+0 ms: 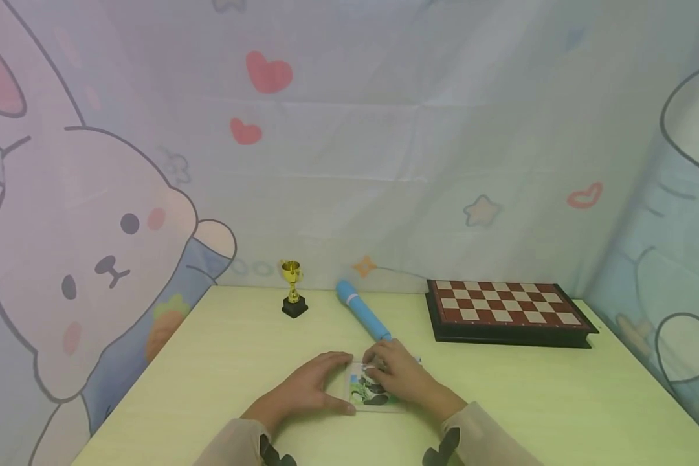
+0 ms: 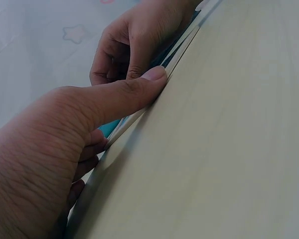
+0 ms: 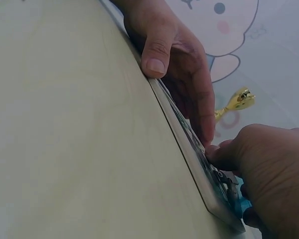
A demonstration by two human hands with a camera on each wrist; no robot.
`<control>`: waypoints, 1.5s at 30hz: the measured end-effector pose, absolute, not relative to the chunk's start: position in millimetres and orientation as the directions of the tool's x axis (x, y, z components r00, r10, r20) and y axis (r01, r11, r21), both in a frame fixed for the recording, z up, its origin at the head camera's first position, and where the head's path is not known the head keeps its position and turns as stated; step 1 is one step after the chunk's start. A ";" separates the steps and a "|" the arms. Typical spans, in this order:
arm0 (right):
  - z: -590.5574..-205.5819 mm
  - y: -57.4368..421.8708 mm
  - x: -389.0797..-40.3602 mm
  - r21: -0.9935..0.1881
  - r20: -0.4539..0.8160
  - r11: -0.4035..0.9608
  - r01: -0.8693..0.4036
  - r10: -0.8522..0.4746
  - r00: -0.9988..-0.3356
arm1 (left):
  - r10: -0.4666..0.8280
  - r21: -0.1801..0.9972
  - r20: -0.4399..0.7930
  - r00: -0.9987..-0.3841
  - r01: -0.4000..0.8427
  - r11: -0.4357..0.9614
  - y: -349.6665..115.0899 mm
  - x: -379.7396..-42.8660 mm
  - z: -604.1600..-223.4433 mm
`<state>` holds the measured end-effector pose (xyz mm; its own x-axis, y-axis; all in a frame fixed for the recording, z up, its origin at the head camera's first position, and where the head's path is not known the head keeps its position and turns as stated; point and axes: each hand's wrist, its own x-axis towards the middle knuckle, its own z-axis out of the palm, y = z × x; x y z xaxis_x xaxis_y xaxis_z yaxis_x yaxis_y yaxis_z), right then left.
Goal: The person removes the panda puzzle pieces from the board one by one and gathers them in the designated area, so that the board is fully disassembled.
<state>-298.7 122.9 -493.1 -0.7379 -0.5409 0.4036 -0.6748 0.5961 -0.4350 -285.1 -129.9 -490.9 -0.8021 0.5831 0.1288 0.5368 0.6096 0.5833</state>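
Observation:
A flat, light-rimmed board with a panda picture [image 1: 370,391] lies on the table between both hands. My left hand [image 1: 311,388] grips its left side, with the thumb at the near corner and the fingers at the far one. In the left wrist view, the left thumb [image 2: 144,82] presses against the board's near edge [image 2: 132,122]. My right hand [image 1: 404,375] reaches over the picture from the right, its bent fingers and thumb down at the surface. I cannot tell whether anything is pinched there. The right hand hides the board's right part.
Just behind the hands lies a light blue rod [image 1: 366,314] with a rounded head and a white ring. A small gold trophy cup [image 1: 293,288] on a black base stands back left. At the back right sits a red and white checkered board [image 1: 501,310]. A printed curtain [image 1: 349,194] hangs behind the table.

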 end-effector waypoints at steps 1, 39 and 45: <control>-493.2 123.1 -298.9 -0.445 0.398 0.595 -0.669 -0.538 -0.743 | 0.584 0.585 0.129 -0.801 0.537 0.607 -130.0 -284.8 -490.8; -488.2 163.4 -302.6 -0.554 0.448 0.576 -0.601 -0.403 -0.798 | 0.570 0.589 0.112 -0.814 0.517 0.622 -128.6 -283.8 -493.0; -487.7 205.0 -301.9 -0.619 0.375 0.603 -0.504 -0.337 -0.864 | 0.571 0.580 0.111 -0.814 0.519 0.628 -129.5 -284.1 -491.1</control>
